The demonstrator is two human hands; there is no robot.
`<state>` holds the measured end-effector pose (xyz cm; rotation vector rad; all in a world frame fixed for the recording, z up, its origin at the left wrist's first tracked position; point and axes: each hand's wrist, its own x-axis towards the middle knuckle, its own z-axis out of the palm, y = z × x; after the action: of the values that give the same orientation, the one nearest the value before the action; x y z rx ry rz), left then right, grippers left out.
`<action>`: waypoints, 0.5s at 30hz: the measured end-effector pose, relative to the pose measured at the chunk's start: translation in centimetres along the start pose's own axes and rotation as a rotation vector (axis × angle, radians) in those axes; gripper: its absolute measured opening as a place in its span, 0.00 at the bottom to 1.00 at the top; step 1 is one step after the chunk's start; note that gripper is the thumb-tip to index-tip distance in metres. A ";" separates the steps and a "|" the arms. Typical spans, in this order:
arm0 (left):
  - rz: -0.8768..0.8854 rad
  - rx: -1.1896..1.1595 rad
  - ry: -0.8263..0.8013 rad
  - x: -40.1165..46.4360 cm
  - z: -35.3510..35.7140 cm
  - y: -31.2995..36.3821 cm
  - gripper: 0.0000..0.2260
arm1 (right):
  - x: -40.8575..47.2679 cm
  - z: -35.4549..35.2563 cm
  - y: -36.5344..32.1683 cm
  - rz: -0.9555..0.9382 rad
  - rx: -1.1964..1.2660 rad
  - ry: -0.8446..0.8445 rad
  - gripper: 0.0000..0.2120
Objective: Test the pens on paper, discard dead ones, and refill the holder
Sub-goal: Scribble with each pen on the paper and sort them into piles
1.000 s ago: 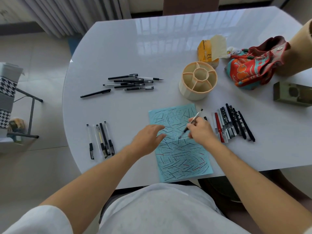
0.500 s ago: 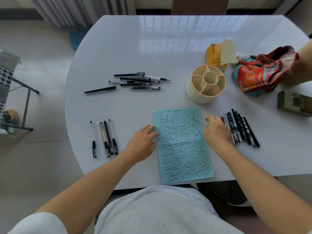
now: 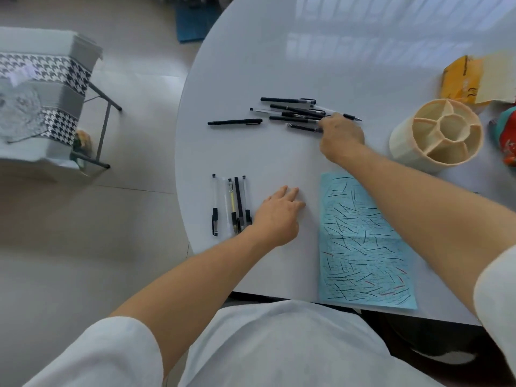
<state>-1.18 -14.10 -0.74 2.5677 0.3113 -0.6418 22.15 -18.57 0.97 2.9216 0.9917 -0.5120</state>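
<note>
**Right hand at the far pen pile, left hand flat on the table**

The white table (image 3: 279, 65) carries everything. Between the two forearms, nearer the right one, lies the blue paper (image 3: 360, 247), covered in short test strokes. Beyond the right forearm stands the cream pen holder (image 3: 435, 135), its compartments showing no pens. The right hand (image 3: 342, 132) reaches across to the loose pile of black pens (image 3: 290, 111), its fingers down on the pile's near end; whether they grip a pen cannot be told. One black pen (image 3: 234, 122) lies alone further to that hand's left. The left hand (image 3: 276, 216) rests palm down, fingers straight, holding nothing. Just beside its wrist lies a row of five pens (image 3: 230, 205), side by side.
</note>
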 end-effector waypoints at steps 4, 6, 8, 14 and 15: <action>0.004 -0.001 -0.026 0.0 0.0 -0.2 0.26 | -0.3 1.0 -0.3 -0.044 -0.056 -0.039 0.16; 0.008 -0.006 -0.031 0.0 -0.2 -0.1 0.26 | -1.5 1.1 0.2 -0.035 0.120 -0.012 0.14; 0.007 0.000 -0.040 0.0 -0.5 0.0 0.25 | -3.4 0.8 1.0 0.018 0.396 0.041 0.10; -0.075 -0.108 -0.057 -0.1 -1.7 1.3 0.23 | -12.0 2.1 4.0 0.288 1.250 -0.039 0.02; -0.088 -0.151 -0.017 -0.1 -1.8 2.1 0.23 | -13.5 2.6 4.5 0.306 1.356 -0.075 0.02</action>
<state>0.10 -14.98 1.52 2.4143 0.4515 -0.6461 13.96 -30.42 2.33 3.8881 0.0469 -1.8159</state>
